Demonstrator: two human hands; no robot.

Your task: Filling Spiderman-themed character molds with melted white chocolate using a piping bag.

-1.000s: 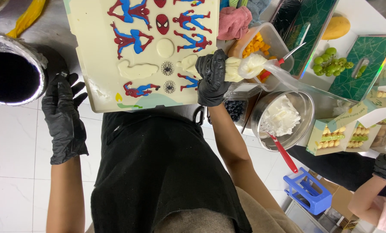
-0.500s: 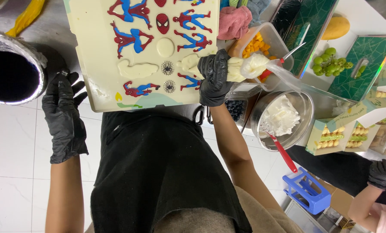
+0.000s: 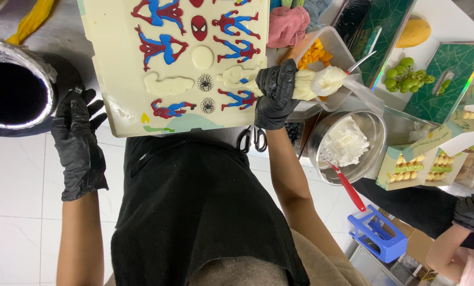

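I'm gripping the piping bag (image 3: 313, 83) tight in my right hand (image 3: 275, 94), tip over the cream tray (image 3: 117, 79); my left hand (image 3: 79, 140) is hanging open beside it. Squeezing steadily should be filling each shape cleanly.

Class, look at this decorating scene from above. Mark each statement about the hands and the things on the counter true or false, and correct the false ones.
1. The right hand grips a piping bag of white filling. True.
2. Both hands wear black gloves. True.
3. The left hand holds the scissors. False: it holds nothing; the scissors lie at the counter edge below the right hand.
4. The metal bowl holds green grapes. False: it holds white cream and a red-handled spatula.
5. The white mould tray carries red-and-blue figures. True.
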